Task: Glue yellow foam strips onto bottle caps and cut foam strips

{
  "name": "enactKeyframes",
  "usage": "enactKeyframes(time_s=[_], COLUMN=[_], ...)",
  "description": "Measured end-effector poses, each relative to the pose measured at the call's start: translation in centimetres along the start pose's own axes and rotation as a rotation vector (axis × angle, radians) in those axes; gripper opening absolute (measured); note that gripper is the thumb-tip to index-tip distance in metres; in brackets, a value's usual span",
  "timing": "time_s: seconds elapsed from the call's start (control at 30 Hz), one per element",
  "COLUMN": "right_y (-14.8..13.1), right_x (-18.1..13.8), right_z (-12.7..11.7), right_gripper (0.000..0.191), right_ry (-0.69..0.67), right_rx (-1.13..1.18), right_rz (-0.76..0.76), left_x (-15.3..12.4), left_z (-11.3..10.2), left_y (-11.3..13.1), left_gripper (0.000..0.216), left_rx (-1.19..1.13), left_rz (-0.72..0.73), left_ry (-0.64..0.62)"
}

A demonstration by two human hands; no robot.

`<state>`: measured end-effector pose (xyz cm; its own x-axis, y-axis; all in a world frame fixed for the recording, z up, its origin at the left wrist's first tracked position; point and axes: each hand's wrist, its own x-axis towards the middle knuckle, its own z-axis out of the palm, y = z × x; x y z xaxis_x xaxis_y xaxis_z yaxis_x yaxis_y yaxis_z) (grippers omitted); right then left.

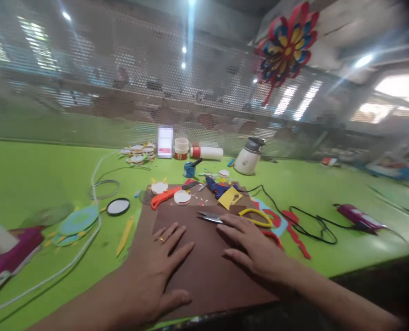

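Note:
My left hand (156,266) lies flat and open on a brown sheet (207,271) spread on the green table (35,179); a ring shows on one finger. My right hand (254,248) also rests open on the sheet, fingers spread, its fingertips next to a pair of scissors with yellow handles (239,217). Neither hand holds anything.
Beyond the sheet lie an orange cutter (164,196), a blue glue gun (218,187), white discs, a yellow paper piece, red paper scraps and a black cable (308,220). A white jug (248,157), glue bottle and cups stand further back. Paper circles and a white cord lie left. A paper flower (287,43) hangs above.

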<state>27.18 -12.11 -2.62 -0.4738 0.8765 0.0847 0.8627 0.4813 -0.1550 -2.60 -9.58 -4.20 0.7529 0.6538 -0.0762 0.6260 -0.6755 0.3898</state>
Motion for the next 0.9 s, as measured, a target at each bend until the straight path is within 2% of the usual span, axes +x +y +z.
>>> enactKeyframes(time_s=[0.1, 0.2, 0.4, 0.57, 0.7, 0.8, 0.9], right_y=[-0.3, 0.6, 3.5, 3.8, 2.6, 0.4, -3.4], right_x=[-0.8, -0.1, 3.0, 3.3, 3.9, 7.3, 13.2], right_z=[1.3, 1.3, 1.3, 1.5, 0.3, -1.6, -2.8], right_gripper=[0.054, 0.054, 0.051, 0.047, 0.032, 0.024, 0.027], right_ry=[-0.022, -0.018, 0.009, 0.034, 0.150, 0.250, 0.107], right_rx=[-0.053, -0.077, -0.089, -0.125, -0.128, -0.058, -0.145], right_rz=[0.038, 0.034, -0.033, -0.028, -0.054, -0.195, -0.344], left_x=[1.0, 2.2, 3.9, 4.1, 3.4, 2.4, 1.2], left_z=[0.8, 1.6, 2.4, 2.4, 0.7, -0.6, -0.7], left_y=[-1.2, -2.1, -2.5, -2.6, -1.3, 0.0, 0.8], left_gripper=[0.089, 0.088, 0.081, 0.077, 0.067, 0.048, 0.030], left_rx=[0.032, 0.120, 0.297, 0.300, 0.210, 0.177, 0.182], left_rz=[0.052, 0.099, 0.071, 0.084, -0.002, -0.025, 0.034], left_ry=[0.035, 0.078, 0.222, 0.245, 0.219, 0.258, 0.301])
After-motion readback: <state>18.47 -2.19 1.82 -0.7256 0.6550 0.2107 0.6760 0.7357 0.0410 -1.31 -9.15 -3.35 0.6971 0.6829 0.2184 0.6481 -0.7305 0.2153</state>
